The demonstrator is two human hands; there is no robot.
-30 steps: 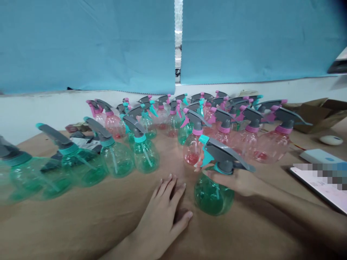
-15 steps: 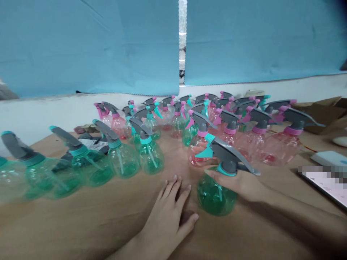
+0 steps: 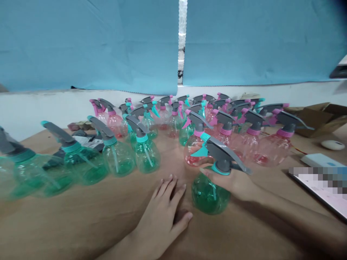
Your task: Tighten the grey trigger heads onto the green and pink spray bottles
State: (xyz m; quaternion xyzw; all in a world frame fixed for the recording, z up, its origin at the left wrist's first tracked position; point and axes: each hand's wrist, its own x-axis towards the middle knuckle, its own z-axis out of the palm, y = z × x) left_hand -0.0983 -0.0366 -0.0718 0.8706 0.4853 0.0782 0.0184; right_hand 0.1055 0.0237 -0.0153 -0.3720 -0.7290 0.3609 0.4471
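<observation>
My right hand is closed round the neck of a green spray bottle, which has a grey head, a turquoise trigger and a turquoise collar. The bottle stands upright in front of a pink spray bottle, and some of my fingers are hidden behind it. My left hand rests palm down on the wooden table, fingers spread, just left of the held bottle and holding nothing. A row of green spray bottles lines the left side.
Several pink spray bottles crowd the back right, with more pink and green ones behind. At the right lie a tablet-like screen, a white box, a white mouse and an open carton. A blue curtain hangs behind.
The whole view has shifted slightly, so things appear a little further left and more shows at the right. Both hands keep their pose, the right one still round the green bottle.
</observation>
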